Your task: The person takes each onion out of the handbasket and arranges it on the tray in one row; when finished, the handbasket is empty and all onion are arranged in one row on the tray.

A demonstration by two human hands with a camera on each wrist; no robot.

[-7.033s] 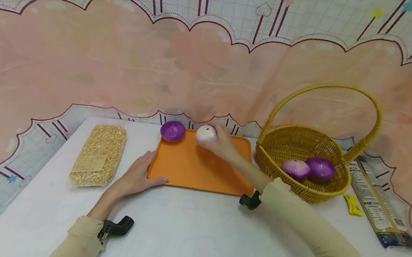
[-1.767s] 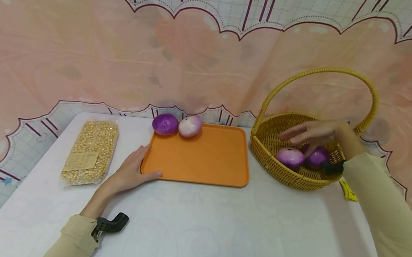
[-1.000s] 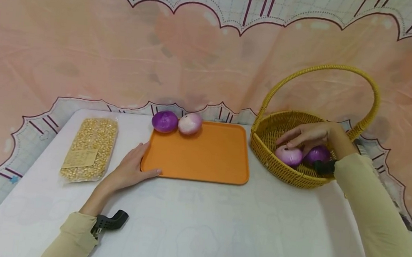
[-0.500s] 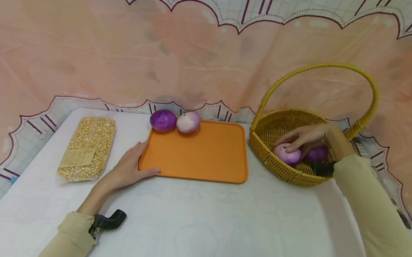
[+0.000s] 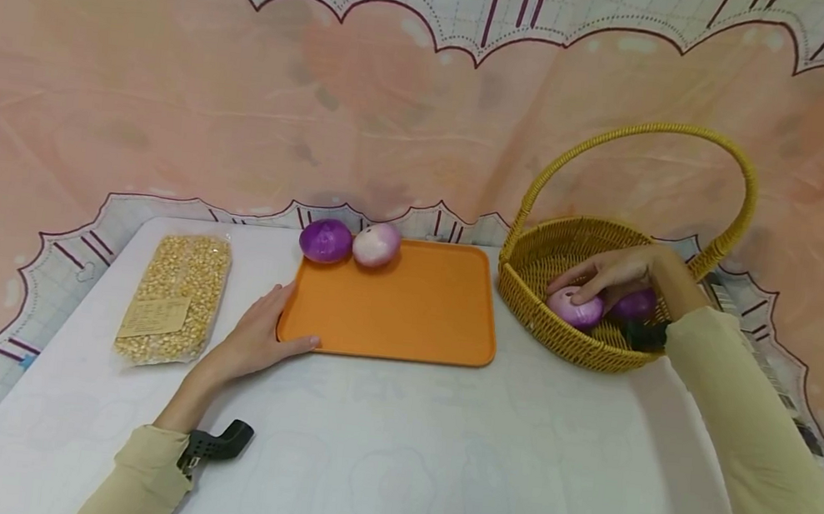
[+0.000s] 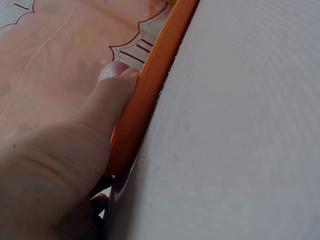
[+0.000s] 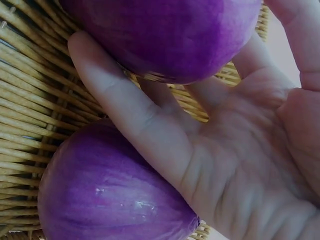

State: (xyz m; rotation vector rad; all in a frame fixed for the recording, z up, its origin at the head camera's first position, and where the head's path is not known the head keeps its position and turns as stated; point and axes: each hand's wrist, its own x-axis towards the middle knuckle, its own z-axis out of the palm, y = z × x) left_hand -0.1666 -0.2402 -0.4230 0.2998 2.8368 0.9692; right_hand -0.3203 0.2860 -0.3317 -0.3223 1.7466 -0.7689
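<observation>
Right grip (image 5: 617, 270) curls round the onion (image 5: 572, 309), likely firm, slippery, best held mid-girth; left grip (image 5: 258, 336), uncurled, touches the tray (image 5: 398, 314).

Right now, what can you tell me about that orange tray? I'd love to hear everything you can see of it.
The tray is a plain orange rectangle with rounded corners and a low raised rim, smooth and plastic-looking. It lies on the white table, one long side toward the person. A deep purple onion sits at its far left corner, with a paler onion beside it along the far edge; the rest of its surface is bare. The left hand touches its near left corner, thumb along the near rim.
</observation>
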